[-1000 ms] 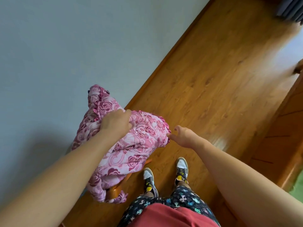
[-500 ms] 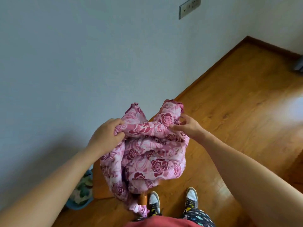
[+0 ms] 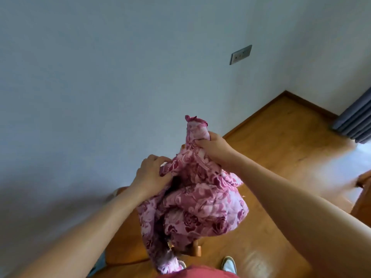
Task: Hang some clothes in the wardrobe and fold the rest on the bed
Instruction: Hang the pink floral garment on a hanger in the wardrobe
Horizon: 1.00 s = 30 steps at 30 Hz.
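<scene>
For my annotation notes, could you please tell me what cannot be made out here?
Head view:
- pink garment: type unclear, bunched between left hand and right hand.
- Wooden piece beneath, mostly covered by cloth.
- Wooden furniture at right edge, cut off and blurred.
- Wardrobe and bed, outside the frame.

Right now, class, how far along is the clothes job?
Done: nothing visible; no wardrobe, bed or hung clothes appear. In hand: the left hand and right hand grip a bunched pink floral garment above the wooden floor. Left: hanging or folding it.
</scene>
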### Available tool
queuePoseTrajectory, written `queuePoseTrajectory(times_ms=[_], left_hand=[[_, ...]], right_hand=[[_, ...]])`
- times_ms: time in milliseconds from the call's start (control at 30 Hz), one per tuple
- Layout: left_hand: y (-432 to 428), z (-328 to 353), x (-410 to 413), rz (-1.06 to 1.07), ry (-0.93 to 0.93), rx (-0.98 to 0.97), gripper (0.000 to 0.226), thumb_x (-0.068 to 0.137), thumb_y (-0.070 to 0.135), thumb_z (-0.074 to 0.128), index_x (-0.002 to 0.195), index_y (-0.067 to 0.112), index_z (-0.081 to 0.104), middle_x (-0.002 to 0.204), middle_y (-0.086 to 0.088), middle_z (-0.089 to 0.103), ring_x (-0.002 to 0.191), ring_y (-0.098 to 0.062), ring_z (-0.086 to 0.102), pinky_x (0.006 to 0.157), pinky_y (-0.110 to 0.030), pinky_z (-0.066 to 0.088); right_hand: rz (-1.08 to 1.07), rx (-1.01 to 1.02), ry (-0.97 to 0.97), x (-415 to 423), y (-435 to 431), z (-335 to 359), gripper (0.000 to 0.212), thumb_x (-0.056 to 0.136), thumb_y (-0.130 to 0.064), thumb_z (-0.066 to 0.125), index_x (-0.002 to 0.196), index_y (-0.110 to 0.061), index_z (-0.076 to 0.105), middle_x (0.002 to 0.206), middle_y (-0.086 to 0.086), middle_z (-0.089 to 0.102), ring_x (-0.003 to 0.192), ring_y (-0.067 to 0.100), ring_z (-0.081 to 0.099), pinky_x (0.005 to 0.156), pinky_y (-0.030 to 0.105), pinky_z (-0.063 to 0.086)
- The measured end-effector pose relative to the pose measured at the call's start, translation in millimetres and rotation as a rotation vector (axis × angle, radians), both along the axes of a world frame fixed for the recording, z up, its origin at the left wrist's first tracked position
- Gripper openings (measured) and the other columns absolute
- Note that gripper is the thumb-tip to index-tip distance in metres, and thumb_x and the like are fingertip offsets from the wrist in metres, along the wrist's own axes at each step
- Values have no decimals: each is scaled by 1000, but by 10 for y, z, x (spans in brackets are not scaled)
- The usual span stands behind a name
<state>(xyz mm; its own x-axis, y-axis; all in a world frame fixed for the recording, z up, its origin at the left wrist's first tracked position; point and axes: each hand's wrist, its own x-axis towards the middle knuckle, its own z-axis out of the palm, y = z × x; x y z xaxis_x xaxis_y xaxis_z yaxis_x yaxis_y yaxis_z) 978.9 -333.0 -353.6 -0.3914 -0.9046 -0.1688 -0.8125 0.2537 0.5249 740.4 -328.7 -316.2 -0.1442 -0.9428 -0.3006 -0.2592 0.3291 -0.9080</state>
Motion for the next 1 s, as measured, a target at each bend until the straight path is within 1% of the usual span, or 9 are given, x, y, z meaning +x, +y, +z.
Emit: queuePoseTrajectory(times_ms=[133,267,333,400,533,633,767,900,1000], left_hand=[[137,344,5,54,373,131,25,92,49,63,113,47,50,103,9,60,86,-4,62,75,-24,51],[181,650,81,42,534,277,74,72,82,64,129,41,43,120,21,59,103,5,62,85,-14,51],[129,716,114,110,503,208,80,74,68,73,140,37,38,127,21,55,112,2,57,97,-22,46],[60,719,189,237,454,88,56,79,38,71,132,31,51,119,14,63,108,-8,61,97,-31,50],[-21,647,518,399,490,84,25,81,14,53,94,28,70,89,8,73,88,-15,69,89,-46,57],[-104,661,847,481,651,150,32,87,13,53,87,34,77,87,10,77,81,-9,73,82,-34,60],[-247,856,1227,445,758,181,32,63,27,64,90,21,79,91,4,78,84,-11,74,75,-24,56],[-361,1065,1483,457,884,205,26,61,13,51,80,1,64,78,-12,57,76,-24,52,70,-31,41],[-399,1222,1635,390,1028,313,43,63,12,45,99,-9,57,102,-17,45,92,-32,41,83,-45,30]], right_hand=[[-123,-37,-169,398,-175,340,13,93,-25,60,98,-17,69,91,9,76,85,26,75,83,48,62],[-235,-27,-331,788,-303,626,10,87,-23,65,89,-14,69,82,8,75,70,23,75,66,36,63],[-256,3,-494,979,-345,760,10,85,-17,66,89,-7,66,80,11,72,70,25,72,69,39,62],[-203,10,-583,1125,-361,875,6,84,-15,65,84,-10,63,73,8,64,66,23,64,67,38,58],[60,-122,-278,1120,-380,992,14,92,-18,58,80,-11,62,72,6,63,68,19,64,68,35,51],[202,-222,97,1017,-457,905,13,92,-12,61,103,-10,65,104,13,68,90,18,64,79,36,50],[516,-273,530,1153,-552,658,78,87,-17,74,151,-35,35,149,2,44,132,21,46,104,33,41],[644,-440,554,1627,-588,473,89,84,-30,81,156,-20,32,152,10,42,136,27,44,114,42,38],[660,-496,459,2002,-582,456,58,81,-38,72,133,-19,57,125,-7,60,112,20,59,95,32,47]])
